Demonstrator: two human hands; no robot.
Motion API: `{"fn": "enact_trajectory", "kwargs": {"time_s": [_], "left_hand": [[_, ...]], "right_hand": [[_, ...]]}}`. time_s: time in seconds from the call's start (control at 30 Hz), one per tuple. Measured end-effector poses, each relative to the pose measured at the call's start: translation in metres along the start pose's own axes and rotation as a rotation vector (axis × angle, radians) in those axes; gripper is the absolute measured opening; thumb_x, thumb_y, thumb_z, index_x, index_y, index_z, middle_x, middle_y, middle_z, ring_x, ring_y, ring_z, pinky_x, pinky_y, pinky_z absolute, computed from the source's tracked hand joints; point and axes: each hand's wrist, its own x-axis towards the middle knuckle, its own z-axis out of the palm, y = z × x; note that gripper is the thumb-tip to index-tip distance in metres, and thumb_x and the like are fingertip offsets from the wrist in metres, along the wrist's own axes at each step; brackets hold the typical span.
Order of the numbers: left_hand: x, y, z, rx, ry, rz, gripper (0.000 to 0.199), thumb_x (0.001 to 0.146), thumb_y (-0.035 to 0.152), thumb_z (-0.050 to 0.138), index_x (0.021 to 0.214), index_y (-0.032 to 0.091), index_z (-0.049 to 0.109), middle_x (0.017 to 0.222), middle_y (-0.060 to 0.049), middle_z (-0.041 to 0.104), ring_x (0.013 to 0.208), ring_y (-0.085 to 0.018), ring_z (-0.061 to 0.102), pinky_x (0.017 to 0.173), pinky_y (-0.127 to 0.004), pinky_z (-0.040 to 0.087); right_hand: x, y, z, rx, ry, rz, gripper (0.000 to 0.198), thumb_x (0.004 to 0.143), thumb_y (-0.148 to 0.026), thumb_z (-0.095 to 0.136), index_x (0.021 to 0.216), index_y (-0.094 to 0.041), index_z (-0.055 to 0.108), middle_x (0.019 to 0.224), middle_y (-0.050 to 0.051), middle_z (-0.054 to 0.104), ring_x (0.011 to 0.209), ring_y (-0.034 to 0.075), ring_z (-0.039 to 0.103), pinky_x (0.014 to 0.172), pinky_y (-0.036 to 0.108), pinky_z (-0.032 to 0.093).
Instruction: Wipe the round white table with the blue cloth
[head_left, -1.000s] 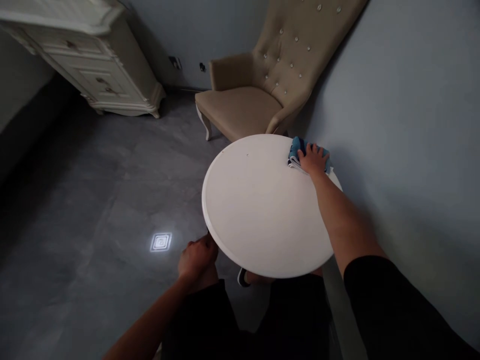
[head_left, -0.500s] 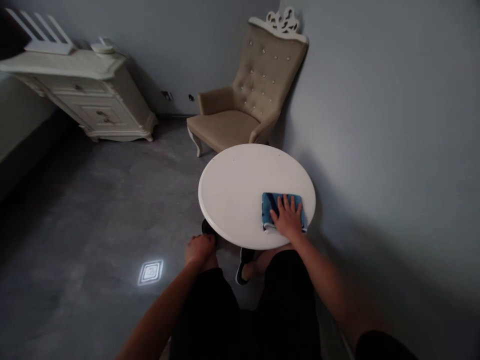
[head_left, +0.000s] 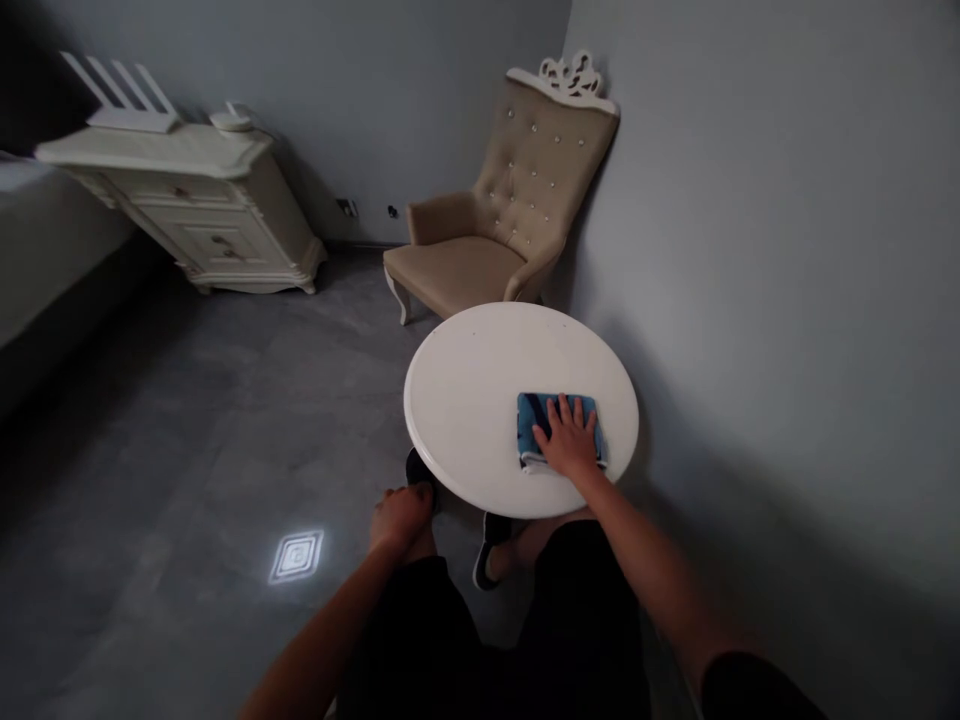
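Observation:
A folded blue cloth (head_left: 531, 425) with dark markings and a white edge lies flat on a round white table (head_left: 465, 400). On top of it rests my right hand (head_left: 570, 438), palm down, its fingers spread and pointing toward the far side. The cloth is near the table's right front part, and the hand covers its right half. My left hand (head_left: 401, 518) lies draped over my left knee, below the table's left front edge. It holds nothing that I can see, and its fingertips are partly hidden.
Behind the table stands a tan tufted armchair (head_left: 457, 270). A grey wall (head_left: 765, 250) rises close on the right. At the far left, a white cabinet (head_left: 217, 235) bears a router (head_left: 135, 118) beside a bed (head_left: 52, 240). A bright square pattern (head_left: 297, 556) shows on the floor.
My right hand and the cloth under it have slid a little left across the tabletop. My left hand stays on the knee. The whole view has shifted slightly.

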Motion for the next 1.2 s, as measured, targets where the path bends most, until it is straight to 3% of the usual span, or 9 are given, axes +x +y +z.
{"fn": "enact_trajectory", "kwargs": {"time_s": [0.07, 0.23, 0.37, 0.5, 0.6, 0.7, 0.8, 1.07, 1.2], "left_hand": [[0.006, -0.004, 0.002, 0.000, -0.006, -0.005, 0.061, 0.113, 0.047, 0.035, 0.124, 0.019, 0.089, 0.120, -0.024, 0.085, 0.122, -0.044, 0.077, 0.094, -0.049, 0.059], [0.019, -0.012, 0.001, -0.024, -0.028, -0.040, 0.061, 0.115, 0.049, 0.033, 0.130, 0.025, 0.087, 0.118, -0.020, 0.086, 0.120, -0.041, 0.078, 0.094, -0.047, 0.059], [0.025, -0.016, -0.005, -0.081, -0.034, -0.077, 0.056, 0.115, 0.047, 0.036, 0.134, 0.029, 0.085, 0.119, -0.018, 0.086, 0.118, -0.039, 0.079, 0.095, -0.046, 0.058], [0.029, -0.020, -0.007, -0.122, -0.032, -0.127, 0.050, 0.114, 0.045, 0.042, 0.134, 0.027, 0.084, 0.122, -0.017, 0.085, 0.121, -0.036, 0.078, 0.099, -0.043, 0.056], [0.033, -0.021, -0.003, -0.131, -0.040, -0.138, 0.047, 0.113, 0.043, 0.044, 0.128, 0.025, 0.085, 0.122, -0.017, 0.085, 0.121, -0.035, 0.078, 0.101, -0.042, 0.056], [0.036, -0.017, 0.003, -0.132, -0.014, -0.107, 0.048, 0.113, 0.044, 0.043, 0.127, 0.026, 0.086, 0.120, -0.018, 0.085, 0.118, -0.036, 0.079, 0.099, -0.042, 0.057], [0.036, -0.010, 0.008, -0.110, 0.009, -0.086, 0.053, 0.113, 0.047, 0.041, 0.126, 0.024, 0.087, 0.117, -0.020, 0.085, 0.116, -0.038, 0.079, 0.097, -0.044, 0.058], [0.023, 0.003, 0.011, -0.095, -0.014, -0.099, 0.060, 0.111, 0.049, 0.041, 0.119, 0.012, 0.087, 0.125, -0.029, 0.083, 0.122, -0.041, 0.078, 0.097, -0.045, 0.058], [0.013, 0.010, 0.015, -0.124, 0.023, -0.058, 0.058, 0.112, 0.043, 0.041, 0.124, 0.005, 0.083, 0.129, -0.031, 0.080, 0.125, -0.042, 0.076, 0.098, -0.045, 0.055]], "right_hand": [[0.054, 0.002, -0.002, -0.008, -0.010, 0.006, 0.082, 0.114, -0.064, 0.036, 0.179, -0.014, 0.042, 0.189, 0.015, 0.025, 0.174, 0.052, 0.020, 0.136, 0.082, 0.017], [0.195, 0.004, 0.002, -0.013, 0.004, 0.099, 0.080, 0.116, -0.064, 0.033, 0.180, -0.016, 0.040, 0.189, 0.018, 0.025, 0.172, 0.050, 0.022, 0.135, 0.082, 0.015], [0.289, 0.012, 0.005, -0.020, 0.001, 0.164, 0.083, 0.116, -0.066, 0.028, 0.181, -0.015, 0.035, 0.189, 0.020, 0.023, 0.171, 0.052, 0.021, 0.134, 0.083, 0.014], [0.348, 0.024, 0.008, -0.042, -0.049, 0.168, 0.085, 0.116, -0.067, 0.023, 0.183, -0.014, 0.029, 0.189, 0.023, 0.020, 0.171, 0.052, 0.020, 0.133, 0.085, 0.014], [0.362, 0.027, 0.010, -0.024, -0.042, 0.176, 0.086, 0.116, -0.069, 0.020, 0.182, -0.014, 0.031, 0.187, 0.025, 0.024, 0.171, 0.051, 0.022, 0.133, 0.085, 0.014], [0.343, 0.024, 0.011, -0.023, -0.025, 0.158, 0.087, 0.116, -0.070, 0.017, 0.181, -0.014, 0.034, 0.186, 0.026, 0.025, 0.171, 0.051, 0.022, 0.133, 0.085, 0.013], [0.292, 0.020, 0.010, -0.057, -0.012, 0.121, 0.086, 0.117, -0.067, 0.018, 0.180, -0.011, 0.035, 0.186, 0.027, 0.025, 0.171, 0.051, 0.022, 0.133, 0.083, 0.015], [0.069, -0.003, 0.005, -0.015, 0.001, 0.052, 0.080, 0.115, -0.061, 0.035, 0.177, -0.010, 0.042, 0.187, 0.022, 0.026, 0.173, 0.051, 0.019, 0.135, 0.083, 0.013], [-0.009, -0.012, -0.006, 0.226, 0.090, 0.017, 0.069, 0.114, -0.053, 0.044, 0.165, -0.010, 0.059, 0.181, 0.023, 0.042, 0.171, 0.049, 0.029, 0.139, 0.077, 0.015]]}}
